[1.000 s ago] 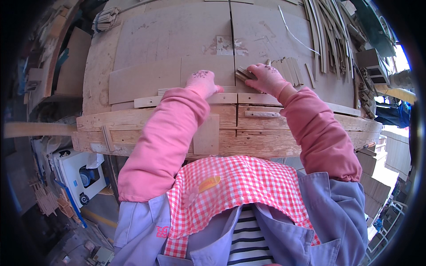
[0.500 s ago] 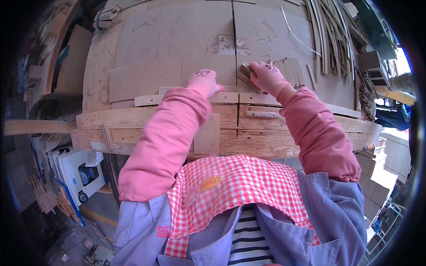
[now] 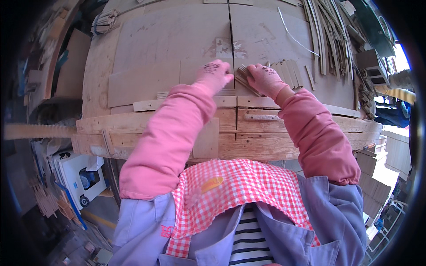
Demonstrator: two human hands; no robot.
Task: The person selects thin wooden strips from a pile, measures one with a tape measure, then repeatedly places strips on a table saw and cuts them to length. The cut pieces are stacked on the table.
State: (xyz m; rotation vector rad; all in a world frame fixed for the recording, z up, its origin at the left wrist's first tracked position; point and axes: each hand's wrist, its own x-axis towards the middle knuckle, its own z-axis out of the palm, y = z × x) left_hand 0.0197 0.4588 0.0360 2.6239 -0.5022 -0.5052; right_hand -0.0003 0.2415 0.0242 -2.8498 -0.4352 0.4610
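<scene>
Both my hands wear pale pink gloves with dark print on the back. My right hand (image 3: 266, 81) is closed over a small bundle of short thin wooden strips (image 3: 242, 72) lying slantwise on the bench. A little to the left, my left hand (image 3: 214, 74) hovers near the bundle with its fingers curled in; what they hold, if anything, is hidden. Right behind my right hand lies a row of short flat wooden pieces (image 3: 286, 73). Nearer me, thin strips (image 3: 166, 94) lie along a wooden rail (image 3: 148, 105) fixed near the bench's front edge.
A worn wooden workbench (image 3: 120, 141) spans the view, with a dark gap running through its top. Long wooden strips (image 3: 326, 40) are heaped at the far right, with a curved white strip (image 3: 286, 27) beside them. A tied bundle of sticks (image 3: 104, 21) lies far left.
My left hand has risen from the rail and moved away from me and to the right, toward the bundle. My right hand stays at the strips, shifted slightly.
</scene>
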